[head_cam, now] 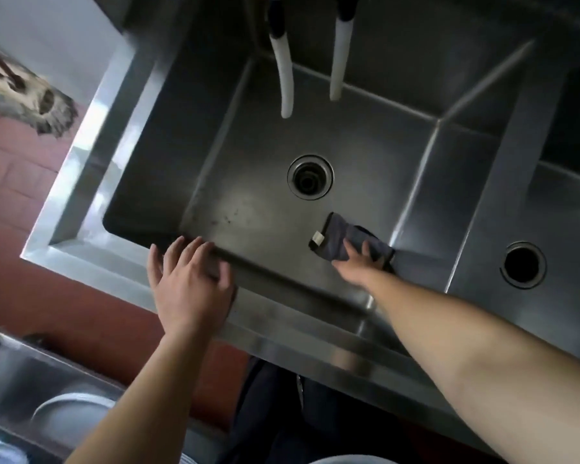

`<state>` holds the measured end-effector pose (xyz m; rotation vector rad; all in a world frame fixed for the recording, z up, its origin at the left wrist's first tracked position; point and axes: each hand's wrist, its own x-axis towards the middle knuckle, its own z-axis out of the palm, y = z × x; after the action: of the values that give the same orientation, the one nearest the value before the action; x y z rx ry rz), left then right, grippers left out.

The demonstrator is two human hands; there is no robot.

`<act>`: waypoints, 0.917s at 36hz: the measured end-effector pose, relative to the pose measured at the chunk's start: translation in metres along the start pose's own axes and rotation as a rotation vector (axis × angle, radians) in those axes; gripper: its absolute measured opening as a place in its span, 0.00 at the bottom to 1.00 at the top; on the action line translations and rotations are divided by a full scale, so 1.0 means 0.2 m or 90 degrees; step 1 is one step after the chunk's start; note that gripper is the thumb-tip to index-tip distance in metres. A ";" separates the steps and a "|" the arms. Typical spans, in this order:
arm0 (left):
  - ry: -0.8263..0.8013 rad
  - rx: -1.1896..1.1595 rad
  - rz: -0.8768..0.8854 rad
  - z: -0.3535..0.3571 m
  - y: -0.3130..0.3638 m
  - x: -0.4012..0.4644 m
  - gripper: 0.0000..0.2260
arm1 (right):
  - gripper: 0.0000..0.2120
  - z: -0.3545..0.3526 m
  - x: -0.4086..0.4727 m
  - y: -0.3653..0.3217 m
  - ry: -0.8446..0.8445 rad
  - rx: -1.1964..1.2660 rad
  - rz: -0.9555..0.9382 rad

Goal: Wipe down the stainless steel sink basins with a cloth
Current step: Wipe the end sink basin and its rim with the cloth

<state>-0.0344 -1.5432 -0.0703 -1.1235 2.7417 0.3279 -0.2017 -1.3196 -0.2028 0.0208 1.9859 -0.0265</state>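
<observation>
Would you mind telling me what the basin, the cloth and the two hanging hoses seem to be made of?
Basin: brushed stainless steel, judging by its dull grey sheen and streaky reflections.
Cloth: soft grey fabric, possibly microfibre, with dark edging and a white tag.
Hoses: smooth white, probably plastic or rubber.

We see a dim picture, with soft light that seems to come from the upper left. The left rim of the sink [91,169] shines pale, and a weak glare lies on the basin floor left of the drain [310,176]. The near left corner of the basin is in deep shadow. The whole picture is a little soft; the left hand [190,286] and the two white hoses [287,78] look blurred. Straight edges bend toward the corners of the frame.
</observation>
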 end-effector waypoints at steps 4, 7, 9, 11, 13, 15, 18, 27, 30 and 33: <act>0.051 -0.028 0.008 0.01 0.00 0.01 0.14 | 0.41 0.08 0.02 0.01 -0.022 -0.036 0.025; 0.038 -0.023 -0.001 0.00 0.01 0.01 0.14 | 0.44 0.10 0.01 -0.02 -0.066 0.037 0.063; 0.021 -0.015 -0.007 -0.01 0.01 0.01 0.17 | 0.47 0.12 0.00 -0.04 -0.104 0.183 0.093; 0.007 -0.010 -0.017 -0.02 0.01 0.02 0.21 | 0.49 0.15 0.01 -0.05 -0.116 0.291 0.126; -0.012 0.004 -0.016 -0.02 0.01 0.02 0.23 | 0.51 0.20 0.02 -0.08 -0.092 0.288 0.161; -0.030 0.018 -0.013 -0.02 0.00 0.02 0.24 | 0.54 0.23 0.02 -0.12 -0.074 0.235 0.180; -0.048 0.025 -0.010 -0.03 0.01 0.03 0.23 | 0.51 0.25 0.02 -0.17 0.016 0.157 0.182; -0.076 0.030 0.000 -0.04 0.00 0.03 0.24 | 0.45 0.12 0.12 -0.20 0.086 0.237 0.279; -0.085 0.027 -0.001 -0.05 0.01 0.04 0.24 | 0.41 0.13 0.12 -0.26 0.051 0.370 0.310; -0.092 0.023 -0.001 -0.05 0.01 0.04 0.24 | 0.39 0.15 0.11 -0.33 0.012 0.475 0.311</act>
<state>-0.0417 -1.5502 -0.0624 -1.0491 2.6102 0.3436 -0.1854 -1.3859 -0.2342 0.9811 1.8366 -0.4457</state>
